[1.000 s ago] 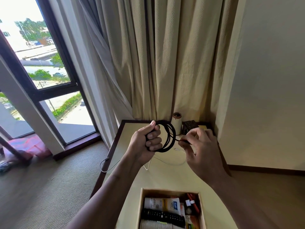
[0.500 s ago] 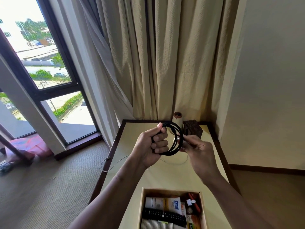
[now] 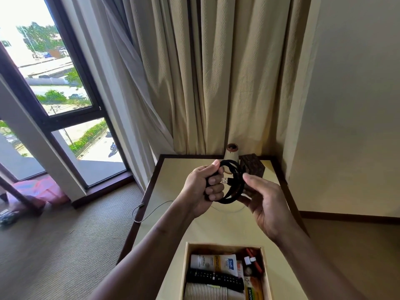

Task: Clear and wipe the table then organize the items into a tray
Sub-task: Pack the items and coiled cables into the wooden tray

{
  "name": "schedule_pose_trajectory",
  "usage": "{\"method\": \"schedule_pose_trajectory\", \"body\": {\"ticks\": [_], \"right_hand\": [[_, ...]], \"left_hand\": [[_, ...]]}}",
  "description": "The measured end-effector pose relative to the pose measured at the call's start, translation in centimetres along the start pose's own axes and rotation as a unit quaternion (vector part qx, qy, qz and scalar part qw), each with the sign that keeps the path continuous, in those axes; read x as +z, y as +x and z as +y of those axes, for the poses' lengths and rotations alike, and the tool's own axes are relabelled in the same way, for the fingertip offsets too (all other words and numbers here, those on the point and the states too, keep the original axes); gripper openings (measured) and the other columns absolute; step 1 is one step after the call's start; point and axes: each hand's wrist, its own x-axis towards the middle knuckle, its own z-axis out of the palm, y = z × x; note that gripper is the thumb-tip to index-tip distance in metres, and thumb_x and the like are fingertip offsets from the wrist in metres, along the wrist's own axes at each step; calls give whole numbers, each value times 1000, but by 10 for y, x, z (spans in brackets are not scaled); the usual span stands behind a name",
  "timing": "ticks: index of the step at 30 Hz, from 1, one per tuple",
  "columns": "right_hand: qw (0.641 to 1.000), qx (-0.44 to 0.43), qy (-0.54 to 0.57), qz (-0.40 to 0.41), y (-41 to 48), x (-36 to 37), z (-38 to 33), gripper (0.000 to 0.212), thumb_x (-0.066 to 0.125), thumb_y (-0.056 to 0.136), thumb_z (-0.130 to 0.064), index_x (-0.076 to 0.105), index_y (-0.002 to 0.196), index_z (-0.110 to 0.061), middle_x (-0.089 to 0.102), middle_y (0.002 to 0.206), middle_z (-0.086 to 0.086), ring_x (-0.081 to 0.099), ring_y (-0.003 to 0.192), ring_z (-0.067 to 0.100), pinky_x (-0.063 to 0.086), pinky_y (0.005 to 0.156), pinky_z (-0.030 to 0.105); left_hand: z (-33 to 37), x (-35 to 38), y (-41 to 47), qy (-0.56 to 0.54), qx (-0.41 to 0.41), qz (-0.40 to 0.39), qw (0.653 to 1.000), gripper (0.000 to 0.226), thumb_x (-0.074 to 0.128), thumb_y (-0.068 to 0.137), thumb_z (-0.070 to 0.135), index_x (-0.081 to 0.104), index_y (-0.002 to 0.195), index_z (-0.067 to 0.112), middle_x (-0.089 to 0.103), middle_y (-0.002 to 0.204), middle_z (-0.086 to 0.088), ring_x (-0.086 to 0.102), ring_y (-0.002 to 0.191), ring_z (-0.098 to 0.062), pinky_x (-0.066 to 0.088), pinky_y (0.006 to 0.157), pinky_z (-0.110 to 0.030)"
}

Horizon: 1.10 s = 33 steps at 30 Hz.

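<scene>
- L hand (image 3: 203, 187): raised over the counter (image 3: 190, 226), fingers curled tight round the left side of a coiled black cable (image 3: 229, 200), thumb on top of the loop.
- Black cable: held in the air, several loops, upright. It is clear of the counter, above its far half. Its USB plug (image 3: 225, 181) points left inside the loop, just beside L fingertips.
- R hand (image 3: 267, 205): at the coil's right edge, palm toward camera, fingers bent behind the loops, thumb just beside them in front. Can't tell if it actually pinches the cable or only cups it.
- Tray (image 3: 225, 245): wooden, near edge of counter, below both hands, partly cut off by frame.
- In tray: white tube (image 3: 213, 262) at the back, black remote (image 3: 214, 278) across the middle, ribbed paper cup (image 3: 205, 292) in front, red item (image 3: 253, 259) at right. Other small packs too unclear to name.
- White cord (image 3: 156, 210): thin, lies on counter under the hands, hangs off the left edge in a loop.
- Far edge of counter: pale cone w/ brown top (image 3: 231, 151), dark box (image 3: 254, 167) just right of it. Both partly behind the coil.
- Bkgd: beige curtain (image 3: 216, 72), window (image 3: 54, 83) at left, carpet floor (image 3: 65, 245).
</scene>
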Motion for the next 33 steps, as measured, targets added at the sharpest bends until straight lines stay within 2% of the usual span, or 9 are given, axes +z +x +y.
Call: {"method": "schedule_pose_trajectory", "body": {"ticks": [4,8,15,18,20,22,24,28,33], "right_hand": [[980,-55,-189,25,-5,-1,6,14,66,97,-20,78,103,-15,80,95,4,75,95,19,58,87,35],[968,8,-251,20,-11,-17,18,13,66,98,-16,76,104,-11,80,87,4,77,85,17,61,74,26],[850,89,-519,11,-25,-79,70,13,71,95,-20,80,87,-14,78,76,-4,74,76,11,60,73,29],[783,106,-612,22,-37,-96,90,19,71,94,-19,78,77,-13,73,72,-3,68,68,8,51,57,23],[744,114,-658,15,-44,-105,100,32,70,93,-18,64,61,-17,64,63,-5,60,58,6,42,45,16],[708,133,-694,17,-50,-109,108,37,69,92,-18,52,60,-20,54,60,-10,54,54,4,35,38,13],[680,146,-718,17,-54,-109,116,29,68,92,-16,54,66,-17,51,61,-11,54,55,6,29,39,11],[655,170,-736,12,-58,-103,129,21,64,92,-13,56,74,-16,54,68,-6,51,53,6,28,39,15],[658,197,-727,16,-59,-95,141,20,61,95,-15,58,76,-15,54,71,-4,51,55,8,35,43,22]], "left_hand": [[-12,-2,-3,73,2,10,997,31,48,109,29,56,86,10,32,60,3,30,44,-8,34,42,-22],[-44,-18,-14,115,-11,-3,993,29,44,111,29,54,94,8,38,66,-1,40,53,-15,49,55,-29],[-151,-47,-38,215,-113,56,968,35,46,110,34,63,100,5,66,80,-4,63,76,-22,53,76,-38],[-186,-70,-45,429,-55,119,894,21,56,106,28,69,99,13,67,93,4,62,89,-18,49,77,-31],[-202,-95,-55,592,31,186,783,12,59,102,24,70,100,22,62,106,7,54,101,-18,46,87,-31],[-209,-117,-65,681,76,227,692,11,59,99,22,66,106,25,57,120,1,48,112,-22,44,94,-37],[-211,-132,-69,715,43,251,651,26,56,100,30,59,126,26,49,138,-6,44,126,-26,43,101,-43],[-215,-138,-70,661,-40,251,705,54,43,106,42,30,156,25,32,157,-10,43,139,-30,45,109,-50],[-215,-141,-69,614,-51,266,741,56,39,107,43,23,157,24,39,148,-4,52,129,-27,51,98,-45]]}}
